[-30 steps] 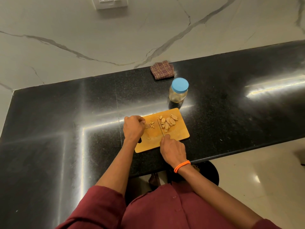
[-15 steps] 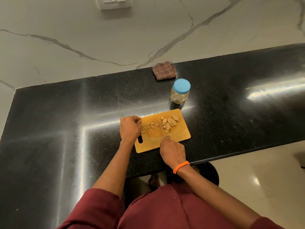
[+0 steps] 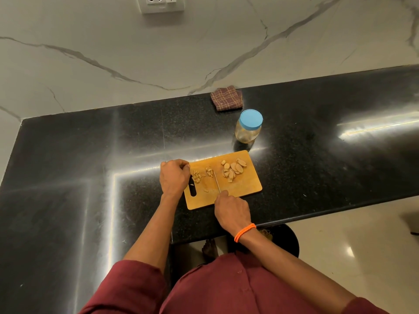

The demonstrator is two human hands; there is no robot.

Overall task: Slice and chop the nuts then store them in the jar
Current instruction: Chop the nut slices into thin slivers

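We are gripping the knife in our right hand, its blade on the board between the chopped bits and the uncut nuts. Our left hand is curling at the board's edge; whether it is holding a piece, we cannot tell. Small bits are risking rolling onto the desk; the jar is standing capped.

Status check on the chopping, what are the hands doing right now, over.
Right hand grips knife, blade on board. Left hand curled at board's left edge. Uncut nuts piled right of blade, chopped bits left. Jar capped, nothing blocking.
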